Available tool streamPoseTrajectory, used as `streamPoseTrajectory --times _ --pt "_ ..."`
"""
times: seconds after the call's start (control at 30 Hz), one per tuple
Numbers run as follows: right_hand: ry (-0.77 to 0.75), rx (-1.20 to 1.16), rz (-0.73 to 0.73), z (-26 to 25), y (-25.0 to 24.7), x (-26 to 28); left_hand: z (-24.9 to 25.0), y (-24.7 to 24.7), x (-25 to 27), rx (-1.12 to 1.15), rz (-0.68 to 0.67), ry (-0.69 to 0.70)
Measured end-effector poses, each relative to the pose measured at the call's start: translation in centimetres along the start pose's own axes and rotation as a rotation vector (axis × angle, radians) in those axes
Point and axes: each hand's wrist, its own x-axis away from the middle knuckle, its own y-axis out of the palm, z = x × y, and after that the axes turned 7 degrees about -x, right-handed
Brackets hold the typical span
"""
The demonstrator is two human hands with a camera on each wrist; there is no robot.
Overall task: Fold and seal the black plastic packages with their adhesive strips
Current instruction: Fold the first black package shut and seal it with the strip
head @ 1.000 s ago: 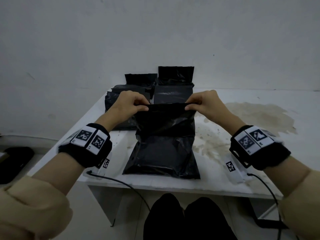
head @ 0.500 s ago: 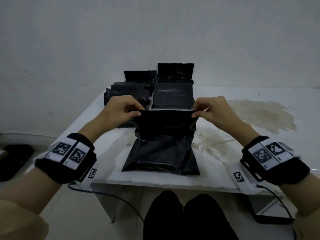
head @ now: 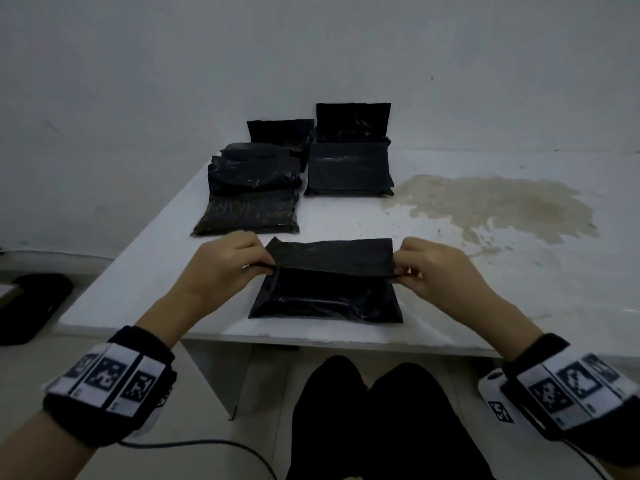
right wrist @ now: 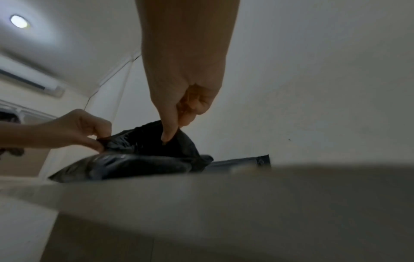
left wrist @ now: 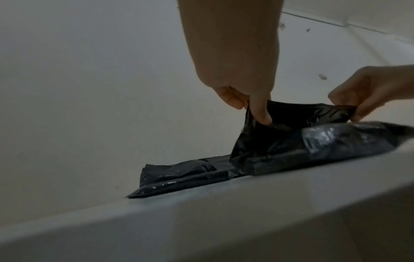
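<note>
A black plastic package (head: 325,299) lies near the front edge of the white table (head: 519,306). Its top flap (head: 332,256) is folded down toward me over the body. My left hand (head: 228,268) pinches the flap's left corner and my right hand (head: 436,268) pinches its right corner. In the left wrist view the left hand (left wrist: 246,99) holds the crumpled flap (left wrist: 291,115) just above the package (left wrist: 336,140). From the right wrist, the right hand (right wrist: 179,115) is seen pinching the flap (right wrist: 145,136) between thumb and finger. No adhesive strip shows.
A stack of black packages (head: 249,188) lies at the back left, another stack (head: 349,168) beside it with open flaps standing against the wall. A brown stain (head: 495,206) spreads over the right of the table. A dark object (head: 27,306) sits on the floor, left.
Both hands have brought the package's raised flap down and toward me, folding it over the body. My head view has tilted down and the hands sit lower.
</note>
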Motion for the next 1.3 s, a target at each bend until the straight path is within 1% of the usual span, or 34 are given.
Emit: streamPoseTrajectory --times 0.07,0.13,0.23,0.3,0.37,0.47,0.6,0.77,0.87,0.93,1.03,1.1,1.17,1.2,1.23,1.3 --pt "0.029 -0.042 -0.038 0.0 0.9 1.2 0.0 0.8 1.1 -0.007 -0.025 -0.001" --pt "0.068 -0.116 -0.022 0.0 1.5 1.9 0.1 1.5 2.0 0.028 -0.032 -0.027" --pt "0.084 -0.185 0.088 -0.4 2.0 2.4 0.3 2.2 2.6 0.062 0.004 -0.085" --pt "0.083 -0.174 0.150 -0.6 2.3 2.5 0.3 2.4 2.7 0.054 0.040 -0.104" --pt "0.096 -0.154 0.177 -0.6 2.7 2.7 0.5 2.6 3.0 0.032 0.060 -0.106" --pt "0.134 -0.160 0.176 -0.6 3.1 2.9 0.6 2.8 3.5 -0.007 0.072 -0.101" --pt "0.148 -0.190 0.189 -0.4 3.4 3.0 0.5 2.8 3.9 -0.063 0.099 -0.069" --pt "0.171 -0.147 0.146 -0.5 3.9 3.6 0.9 3.0 4.3 -0.058 0.078 -0.046" --pt "0.187 -0.112 0.118 -0.9 4.4 3.6 1.1 3.3 4.4 -0.046 0.049 -0.060" --pt "0.205 -0.117 0.089 -1.0 4.6 3.6 1.4 3.2 4.4 -0.032 0.005 -0.069" --pt "0.235 -0.129 0.069 -1.4 4.4 3.7 2.2 2.6 4.7 0.054 -0.060 -0.137" --pt "0.305 -0.115 0.093 -1.8 3.8 3.8 2.8 2.3 4.7 0.097 -0.081 -0.185" --pt "0.391 -0.119 0.112 -2.2 3.0 3.5 3.4 2.3 4.3 0.038 -0.115 -0.171" --pt "0.412 -0.113 0.148 -2.4 2.6 3.3 3.7 2.5 4.2 -0.014 -0.131 -0.160" --pt "0.404 -0.095 0.208 -2.8 2.1 2.9 3.8 2.7 4.1 -0.054 -0.142 -0.156" --pt "0.306 -0.055 0.350 -4.1 1.4 2.0 3.8 3.1 4.1 -0.087 -0.132 -0.156"
